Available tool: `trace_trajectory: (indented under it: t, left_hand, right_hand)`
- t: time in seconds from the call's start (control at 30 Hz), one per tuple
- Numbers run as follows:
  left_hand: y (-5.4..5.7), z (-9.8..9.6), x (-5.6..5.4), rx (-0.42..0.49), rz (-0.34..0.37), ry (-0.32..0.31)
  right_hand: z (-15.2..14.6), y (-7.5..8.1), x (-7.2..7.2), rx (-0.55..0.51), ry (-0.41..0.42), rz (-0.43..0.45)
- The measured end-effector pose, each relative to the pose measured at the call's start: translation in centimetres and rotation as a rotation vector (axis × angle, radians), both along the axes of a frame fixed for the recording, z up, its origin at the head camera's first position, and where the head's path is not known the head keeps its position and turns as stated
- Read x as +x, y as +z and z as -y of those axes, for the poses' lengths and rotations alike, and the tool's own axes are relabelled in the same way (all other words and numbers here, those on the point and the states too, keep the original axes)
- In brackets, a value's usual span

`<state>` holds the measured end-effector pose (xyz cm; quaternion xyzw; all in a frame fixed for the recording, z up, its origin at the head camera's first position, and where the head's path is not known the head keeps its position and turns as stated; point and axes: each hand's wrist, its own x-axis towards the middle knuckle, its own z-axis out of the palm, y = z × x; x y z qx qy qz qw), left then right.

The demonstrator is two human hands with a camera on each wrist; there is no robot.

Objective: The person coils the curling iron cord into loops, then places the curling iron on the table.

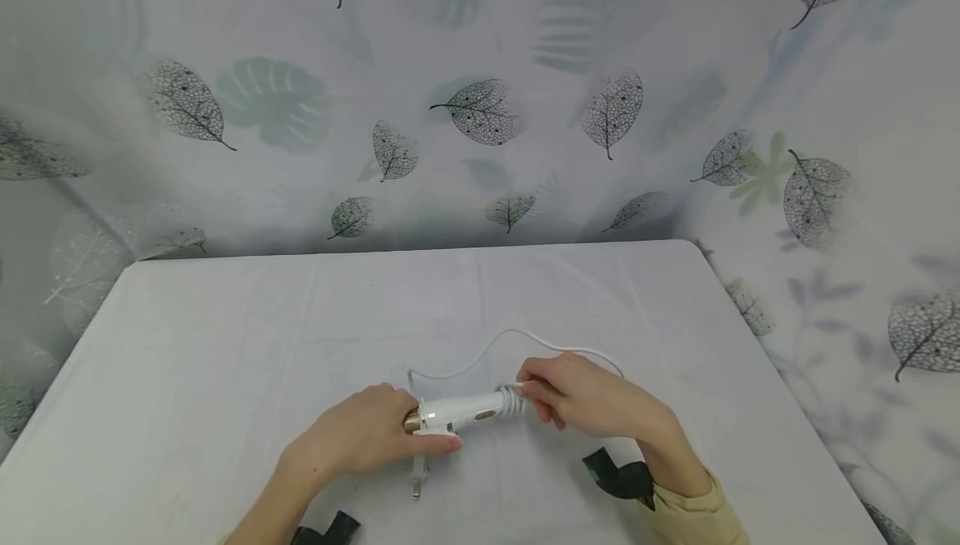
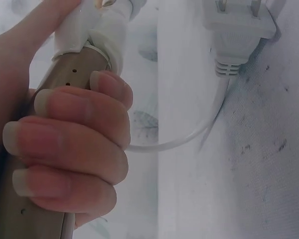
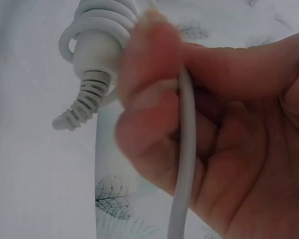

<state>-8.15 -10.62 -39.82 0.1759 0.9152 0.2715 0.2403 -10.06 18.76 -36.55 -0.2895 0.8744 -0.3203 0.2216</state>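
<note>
A curling iron with a white handle (image 1: 463, 409) lies slantwise between both hands. The left hand (image 1: 367, 431) grips it, fingers curled round the gold-brown barrel (image 2: 30, 211) and thumb along the white clamp side. At the handle's other end, the right hand (image 1: 583, 395) pinches the white power cord (image 3: 186, 149) between thumb and fingers. Several loops of cord (image 3: 102, 20) are wound round that end, next to the ribbed strain relief (image 3: 89, 97). The two-pin plug (image 2: 234, 37) hangs below the left hand in the head view.
A loose arc of the cord (image 1: 487, 350) runs beyond the handle. All this is over a white-covered table (image 1: 225, 337) with rounded far corners. Leaf-patterned curtains (image 1: 480, 170) stand behind and beside the table. Black straps (image 1: 621, 476) sit at the wrists.
</note>
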Motion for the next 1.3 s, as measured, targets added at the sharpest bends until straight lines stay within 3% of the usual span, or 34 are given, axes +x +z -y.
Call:
trace_trajectory:
  t: [0.17, 0.33, 0.43, 0.6, 0.83, 1.13, 1.3]
  left_hand:
    - [-0.2, -0.1, 0.0, -0.018, -0.041, 0.0]
    - [-0.2, 0.0, 0.1, -0.018, -0.052, 0.017]
    - [0.0, 0.1, 0.1, -0.011, -0.033, 0.034]
    - [0.1, 0.3, -0.1, -0.025, -0.03, 0.032]
    - [0.1, 0.7, -0.4, -0.035, -0.027, 0.06]
    - [0.0, 1.1, -0.8, -0.017, -0.012, 0.058]
    - [0.0, 1.1, -0.9, -0.006, 0.008, 0.058]
  right_hand:
    - [0.1, 0.4, 0.5, 0.052, -0.001, 0.03]
    - [0.4, 0.3, 0.6, 0.037, 0.023, 0.075]
    - [0.4, 0.3, 0.7, 0.054, 0.051, 0.034]
    - [0.2, 0.8, 1.2, 0.181, 0.065, -0.099]
    - [0.2, 1.5, 1.8, 0.249, 0.097, -0.109]
    - [-0.1, 1.8, 2.9, 0.328, 0.19, -0.331]
    - [0.1, 2.0, 3.2, 0.28, 0.17, -0.232]
